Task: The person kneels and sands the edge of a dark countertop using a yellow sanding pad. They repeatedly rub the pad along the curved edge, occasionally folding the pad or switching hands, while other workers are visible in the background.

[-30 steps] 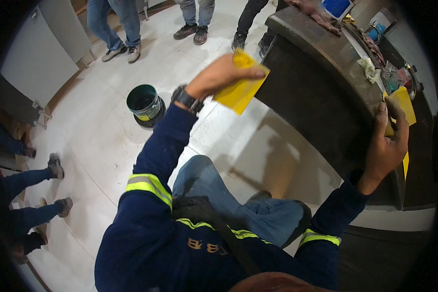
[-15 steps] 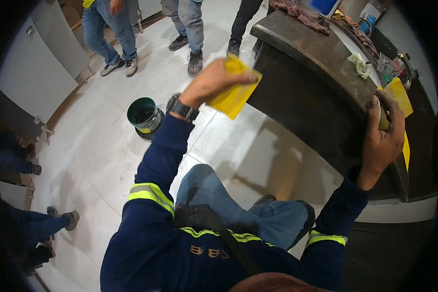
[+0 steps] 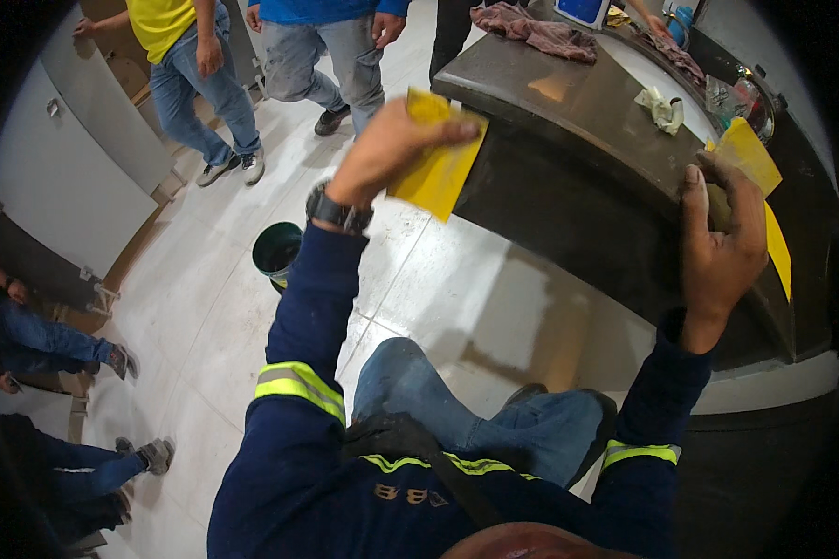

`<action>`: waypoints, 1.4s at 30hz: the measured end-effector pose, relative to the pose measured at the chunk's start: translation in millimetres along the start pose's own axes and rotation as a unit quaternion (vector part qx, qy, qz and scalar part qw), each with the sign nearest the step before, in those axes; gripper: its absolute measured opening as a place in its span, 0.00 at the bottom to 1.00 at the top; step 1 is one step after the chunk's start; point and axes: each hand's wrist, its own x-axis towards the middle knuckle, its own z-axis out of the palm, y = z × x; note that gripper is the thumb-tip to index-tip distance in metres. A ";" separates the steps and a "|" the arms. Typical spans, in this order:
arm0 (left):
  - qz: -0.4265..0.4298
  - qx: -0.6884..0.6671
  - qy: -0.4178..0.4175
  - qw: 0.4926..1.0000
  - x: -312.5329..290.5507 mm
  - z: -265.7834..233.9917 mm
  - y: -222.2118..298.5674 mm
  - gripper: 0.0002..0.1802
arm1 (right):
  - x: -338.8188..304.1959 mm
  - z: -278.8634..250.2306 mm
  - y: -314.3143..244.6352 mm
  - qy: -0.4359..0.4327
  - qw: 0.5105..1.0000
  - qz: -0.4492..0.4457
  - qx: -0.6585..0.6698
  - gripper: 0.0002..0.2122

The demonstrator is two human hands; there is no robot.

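Note:
My left hand (image 3: pixel 382 154) pinches a flat yellow sheet (image 3: pixel 433 182) between thumb and fingers, with grey smudges on its face. It is held in the air just left of the dark counter's (image 3: pixel 550 140) curved edge. At the right end of the counter, my right hand (image 3: pixel 727 224) is curled with its thumb raised. A second yellow sheet (image 3: pixel 753 154) shows beyond its fingers, and a yellow strip (image 3: pixel 778 252) shows beside the wrist side. The fingers appear to grip this yellow material, though the hand hides the contact.
A dark green bucket (image 3: pixel 277 250) stands on the pale tiled floor. The counter carries a crumpled pale glove or cloth (image 3: pixel 662 110), a reddish rag (image 3: pixel 536 30) and a blue container (image 3: pixel 583 9). Several people stand at the back and left, one in a yellow shirt (image 3: pixel 163 23).
The view has shifted, showing more of the people at the back. Both hands keep nearly the same pose, each still with its yellow sheet.

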 end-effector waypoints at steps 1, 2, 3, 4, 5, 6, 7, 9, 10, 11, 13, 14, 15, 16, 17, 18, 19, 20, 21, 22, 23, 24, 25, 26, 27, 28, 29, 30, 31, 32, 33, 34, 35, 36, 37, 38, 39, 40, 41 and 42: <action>0.048 -0.073 -0.030 0.996 6.1 -2.2 2.0 0.31 | 0.1 0.6 0.0 0.006 1.000 0.001 0.006 0.09; -0.040 -0.004 -0.016 0.999 2.5 -0.6 1.6 0.30 | -0.3 0.3 0.3 0.006 1.000 0.005 0.009 0.09; -0.077 0.046 0.002 0.996 3.5 0.4 2.7 0.28 | -0.6 0.4 0.7 0.012 1.000 0.009 0.027 0.10; -0.134 0.101 -0.016 0.986 -5.1 7.8 -0.1 0.27 | -1.1 0.0 1.6 0.015 0.999 0.018 0.040 0.10; -0.186 0.162 -0.020 0.969 -17.2 18.7 -3.7 0.26 | -1.5 -0.5 2.6 0.014 0.998 0.031 0.046 0.10; -0.233 0.099 -0.043 0.966 -21.3 23.8 -4.2 0.26 | -1.7 -1.2 4.1 0.018 0.999 0.020 0.033 0.10; -0.266 0.001 0.023 0.964 -25.8 27.8 -3.3 0.28 | -2.1 -1.7 5.5 0.018 1.000 0.009 0.015 0.10; -0.208 0.055 0.033 0.976 -23.3 24.6 0.7 0.29 | -3.1 -2.0 7.9 0.012 1.000 0.000 0.003 0.10; -0.158 0.039 0.058 0.985 -14.8 17.9 4.0 0.29 | -3.5 -1.6 8.6 0.011 1.000 0.000 0.007 0.10; -0.116 0.057 0.046 0.991 -4.4 5.6 9.1 0.29 | -4.0 -0.8 8.9 0.004 1.000 0.002 0.018 0.10; 0.016 -0.056 -0.026 0.998 10.8 -9.9 10.7 0.29 | -3.9 0.6 8.4 0.008 1.000 0.007 0.020 0.10; -0.063 -0.013 -0.033 0.997 11.1 -12.4 7.2 0.30 | -3.6 0.9 7.5 0.010 1.000 0.013 0.022 0.10; -0.101 0.011 -0.039 0.994 9.8 -11.8 2.1 0.31 | -3.3 1.1 6.9 0.009 1.000 0.013 0.023 0.10; -0.111 0.025 -0.035 0.993 5.1 -9.4 -3.7 0.31 | -2.9 0.8 5.9 0.011 1.000 0.015 0.020 0.10; -0.202 0.087 0.022 0.975 -5.2 1.1 -12.8 0.34 | -2.4 0.3 5.6 0.006 1.000 0.025 0.008 0.10; -0.198 0.049 -0.004 0.979 -14.8 9.7 -19.5 0.35 | -2.1 -0.5 5.0 0.012 1.000 0.019 0.019 0.10; -0.222 0.017 -0.037 0.974 -18.7 13.9 -21.9 0.36 | -1.9 -1.1 5.5 0.009 1.000 0.018 0.021 0.11; -0.201 0.091 -0.004 0.975 -20.2 15.7 -22.2 0.35 | -2.1 -1.6 5.8 0.002 1.000 0.016 0.024 0.11; -0.154 0.104 0.007 0.983 -19.8 16.1 -20.3 0.35 | -2.4 -1.5 7.0 0.002 1.000 0.008 0.017 0.11; -0.136 0.127 0.012 0.983 -13.2 11.7 -16.2 0.35 | -2.6 -1.3 8.3 0.001 1.000 -0.002 0.011 0.10; -0.111 0.157 0.053 0.980 -5.1 4.0 -10.5 0.34 | -3.1 -0.4 9.9 -0.001 1.000 -0.010 0.006 0.10; -0.084 0.104 -0.001 0.991 5.8 -7.0 -5.2 0.34 | -3.0 0.9 11.8 0.001 1.000 -0.017 0.004 0.10; -0.005 0.042 0.000 0.999 13.3 -15.1 -4.5 0.34 | -3.1 2.3 13.3 0.001 1.000 -0.021 0.002 0.10; 0.028 0.009 -0.042 0.999 19.2 -21.2 -8.8 0.34 | -3.3 3.7 14.9 0.010 1.000 -0.021 0.003 0.10; -0.055 0.063 -0.041 0.996 18.0 -25.1 -19.6 0.37 | -3.3 4.8 15.8 0.004 1.000 -0.025 -0.001 0.10; -0.108 0.102 -0.046 0.988 11.4 -21.7 -37.6 0.39 | -3.2 5.7 17.0 0.011 1.000 -0.022 -0.005 0.11; -0.116 0.108 -0.067 0.985 -0.6 -17.9 -60.5 0.41 | -2.9 5.5 17.5 0.009 1.000 -0.020 -0.014 0.11; -0.183 0.187 -0.058 0.964 -17.9 -11.6 -86.9 0.45 | -3.2 5.3 17.9 0.010 1.000 -0.018 -0.006 0.11; -0.175 0.224 -0.059 0.957 -37.9 -6.3 -113.6 0.50 | -3.0 4.3 18.0 0.005 1.000 -0.016 -0.002 0.11; -0.241 0.241 -0.055 0.939 -57.4 -1.4 -137.9 0.52 | -3.3 3.4 18.0 -0.003 1.000 -0.015 0.001 0.11; -0.273 0.238 -0.048 0.931 -76.8 1.7 -156.7 0.55 | -3.6 2.6 18.0 -0.009 1.000 -0.023 -0.013 0.11; -0.305 0.214 -0.041 0.927 -94.3 1.7 -167.3 0.55 | -4.0 2.0 18.0 -0.012 0.999 -0.032 -0.027 0.11; -0.345 0.201 -0.025 0.916 -104.7 3.3 -169.0 0.55 | -4.1 2.2 18.5 -0.015 0.999 -0.030 -0.043 0.11; -0.363 0.161 -0.008 0.918 -112.5 2.6 -162.0 0.49 | -3.7 2.6 18.9 -0.011 0.999 -0.040 -0.034 0.11; -0.335 0.084 0.005 0.938 -119.8 3.4 -147.0 0.44 | -3.2 3.4 19.7 -0.013 0.999 -0.041 -0.026 0.11; -0.298 0.016 0.036 0.954 -122.6 6.4 -125.0 0.39 | -2.6 3.9 20.1 -0.007 0.999 -0.044 -0.020 0.11; -0.254 -0.054 0.063 0.964 -125.7 11.1 -98.6 0.35 | -1.9 3.6 20.0 0.000 0.999 -0.040 -0.005 0.12; -0.218 -0.028 0.109 0.969 -132.1 18.7 -69.0 0.26 | -1.8 2.3 18.7 0.006 0.999 -0.034 0.009 0.12; -0.179 -0.027 0.087 0.980 -136.4 26.7 -39.8 0.25 | -3.1 0.0 15.3 0.000 0.999 -0.040 0.013 0.12; -0.116 -0.038 0.057 0.991 -141.3 35.9 -12.0 0.23 | -5.5 -3.4 9.9 0.020 0.996 -0.025 0.081 0.13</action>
